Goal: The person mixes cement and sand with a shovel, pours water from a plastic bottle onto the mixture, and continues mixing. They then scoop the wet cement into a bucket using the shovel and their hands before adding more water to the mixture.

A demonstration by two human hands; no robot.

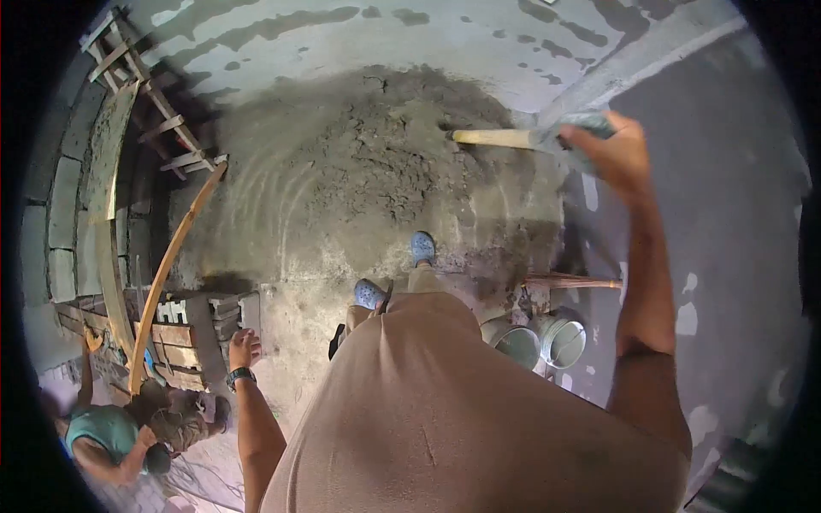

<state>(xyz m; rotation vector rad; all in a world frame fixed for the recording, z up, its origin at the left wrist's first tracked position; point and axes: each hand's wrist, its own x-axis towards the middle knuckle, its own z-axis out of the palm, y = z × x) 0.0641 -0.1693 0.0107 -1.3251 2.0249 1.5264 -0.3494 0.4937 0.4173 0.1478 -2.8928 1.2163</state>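
My right hand (611, 150) is raised at the upper right, closed around the upper end of a tool with a pale wooden handle (496, 138). A greyish covering wraps the part near my fingers. The handle's far end meets a heap of wet grey mortar (385, 154) on the floor; the tool's head cannot be made out. Low on the left, my left hand (245, 349) hangs beside my body with its fingers loosely curled, a watch on the wrist. It is nearest to the stacked blocks (227, 316), and whether it holds anything cannot be told.
Two metal buckets (564, 342) stand right of my body, below thin rods (573, 281). A wooden ladder (162, 120) and a long curved plank (171, 256) lean at left. Another person (107, 432) sits low at the lower left. A plastered wall (727, 214) rises at right.
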